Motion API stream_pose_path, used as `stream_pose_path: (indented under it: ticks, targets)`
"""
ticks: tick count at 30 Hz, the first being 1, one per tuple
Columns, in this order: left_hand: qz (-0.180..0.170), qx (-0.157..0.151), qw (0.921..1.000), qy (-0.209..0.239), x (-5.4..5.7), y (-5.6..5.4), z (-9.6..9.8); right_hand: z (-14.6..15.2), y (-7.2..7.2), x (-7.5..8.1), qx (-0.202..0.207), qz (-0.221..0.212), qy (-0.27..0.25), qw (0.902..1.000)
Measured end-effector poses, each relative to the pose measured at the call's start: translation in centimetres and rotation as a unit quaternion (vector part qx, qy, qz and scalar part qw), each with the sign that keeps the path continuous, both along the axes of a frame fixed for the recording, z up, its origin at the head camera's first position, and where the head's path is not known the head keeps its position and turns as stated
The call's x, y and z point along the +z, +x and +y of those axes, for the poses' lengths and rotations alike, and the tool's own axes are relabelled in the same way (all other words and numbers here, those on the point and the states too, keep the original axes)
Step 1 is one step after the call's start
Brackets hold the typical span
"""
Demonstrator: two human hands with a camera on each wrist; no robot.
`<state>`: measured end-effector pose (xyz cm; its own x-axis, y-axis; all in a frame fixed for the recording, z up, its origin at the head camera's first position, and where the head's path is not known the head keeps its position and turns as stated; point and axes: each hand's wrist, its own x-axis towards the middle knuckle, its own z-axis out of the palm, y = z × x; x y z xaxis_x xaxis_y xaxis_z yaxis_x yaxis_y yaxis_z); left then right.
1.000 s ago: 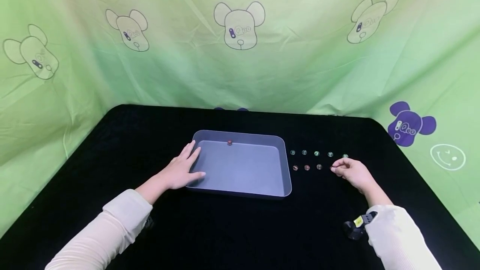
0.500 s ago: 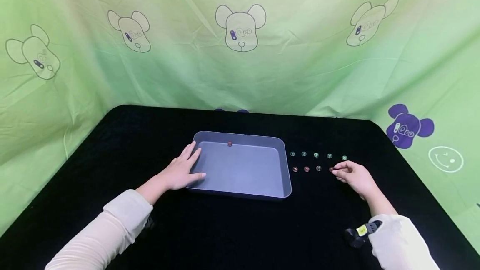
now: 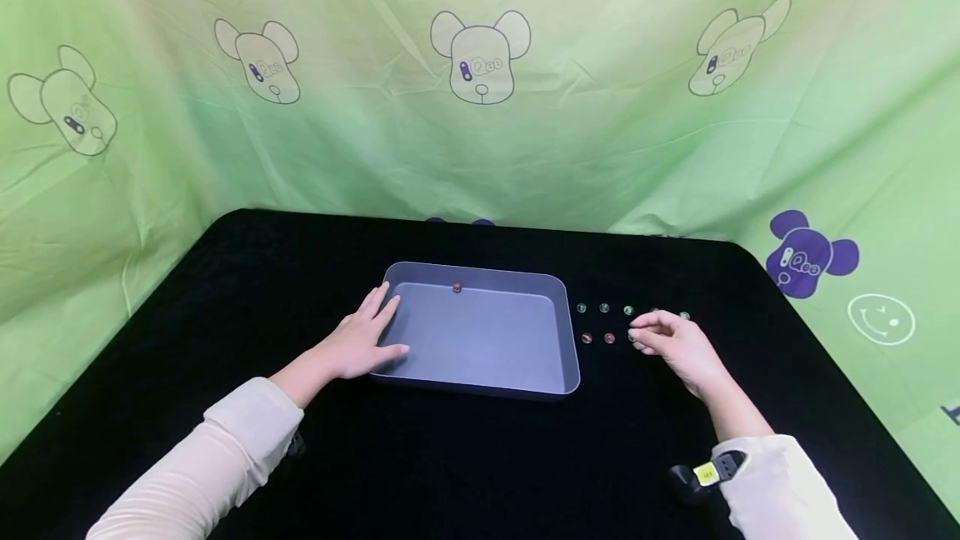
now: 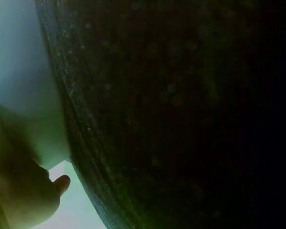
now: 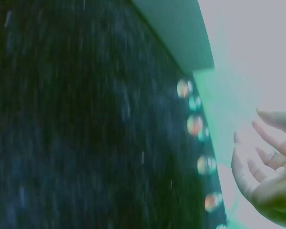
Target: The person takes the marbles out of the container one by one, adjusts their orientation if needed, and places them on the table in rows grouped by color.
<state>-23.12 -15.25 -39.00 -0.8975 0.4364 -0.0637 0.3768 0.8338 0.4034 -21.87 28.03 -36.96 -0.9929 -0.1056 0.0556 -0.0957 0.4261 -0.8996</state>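
On the black-covered table lies a grey rectangular tray [image 3: 480, 348]. My left hand [image 3: 356, 344] rests on its left side with the fingers spread; part of that hand [image 4: 26, 198] shows in the left wrist view. Against the tray's far wall sits a small reddish marble [image 3: 457, 287]. My right hand [image 3: 671, 348] reaches over the front row of marbles, its fingertips right at one marble [image 3: 632, 337]. In the right wrist view its fingers [image 5: 271, 138] are loosely curled and apart, with nothing visible between them.
Two rows of glass marbles run rightward from the tray: greenish ones [image 3: 604, 307] behind, reddish ones [image 3: 609, 338] in front, some covered by my right hand. A green printed curtain [image 3: 480, 157] hangs behind the table.
My right hand has moved left along the front row, from a marble farther right to the one beside it. My left hand has stayed on the tray.
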Motion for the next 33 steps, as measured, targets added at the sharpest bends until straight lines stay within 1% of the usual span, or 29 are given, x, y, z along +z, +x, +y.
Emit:
stream_pose_path:
  ticks: [6,13,20,26,33]
  targets:
    - [0.002,0.003,1.0000,-0.001,0.1,0.1,0.0,-2.7,0.0,0.7,0.040,-0.001,-0.020,0.9990]
    - [-0.004,0.007,1.0000,0.001,0.1,0.1,-0.1,-5.2,-0.2,1.0,0.066,-0.003,-0.040,0.9970]
    - [0.000,0.005,1.0000,0.002,0.0,0.0,-0.1,-6.6,-0.7,1.0,0.081,-0.009,-0.041,0.9959]
    - [0.001,0.006,1.0000,0.001,0.0,-0.2,-0.1,-7.9,-0.9,1.5,0.098,-0.026,-0.053,0.9934]
    - [0.003,0.006,1.0000,0.002,-0.1,-0.1,-0.1,-10.0,-2.0,1.7,0.109,-0.035,-0.044,0.9925]
